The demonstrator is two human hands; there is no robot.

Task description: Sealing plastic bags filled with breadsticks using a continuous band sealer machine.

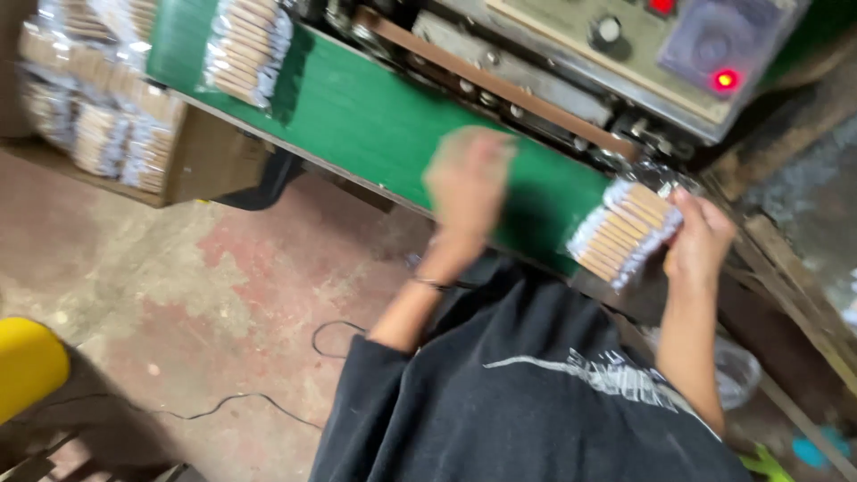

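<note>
My right hand [698, 239] grips a clear plastic packet of tan stick biscuits [625, 230] and holds it flat at the right end of a green conveyor belt [375, 120], beside the metal sealing machine [571, 54]. My left hand [466, 183] is blurred above the middle of the belt, fingers loosely apart, with nothing in it. Another filled packet [245, 46] lies on the belt's far left end.
A cardboard box [98, 116] stacked with several filled packets stands at the left past the belt. The machine's panel shows a knob [609, 29] and a lit red lamp [725, 79]. A yellow object [27, 361] sits low left; a black cable [223, 406] trails over the stained floor.
</note>
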